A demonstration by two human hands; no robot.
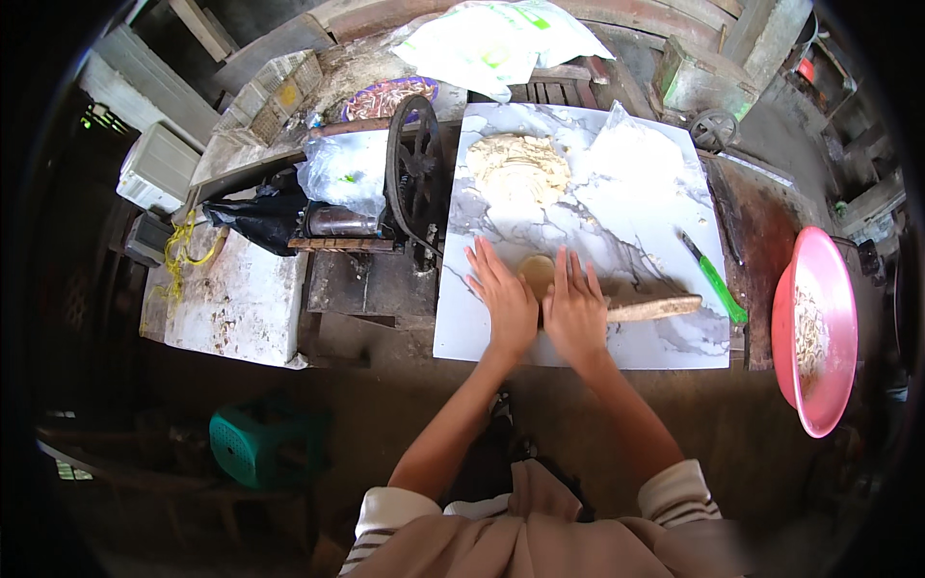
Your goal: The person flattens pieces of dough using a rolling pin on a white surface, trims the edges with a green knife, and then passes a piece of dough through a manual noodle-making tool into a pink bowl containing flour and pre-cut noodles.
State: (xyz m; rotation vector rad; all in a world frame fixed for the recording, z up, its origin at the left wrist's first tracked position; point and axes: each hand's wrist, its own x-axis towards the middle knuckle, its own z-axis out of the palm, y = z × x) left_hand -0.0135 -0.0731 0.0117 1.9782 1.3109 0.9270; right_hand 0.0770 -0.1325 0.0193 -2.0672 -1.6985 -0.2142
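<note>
At the centre of the frame, the tabletop [665, 349] was white with grey marbled veins. The dough [520, 171] on its upper part was pale cream, and the wooden stick [663, 308] lower down was light tan. Toward the right, the knife [723, 287] had a bright green handle; the basin [840, 318] at the right edge was pink. The sack [491, 48] at top centre was white with green marks. At lower left, the stool [239, 448] was teal green; at middle left, the string [175, 255] was yellow. The sleeves [679, 493] at the bottom were cream with brown stripes.
</note>
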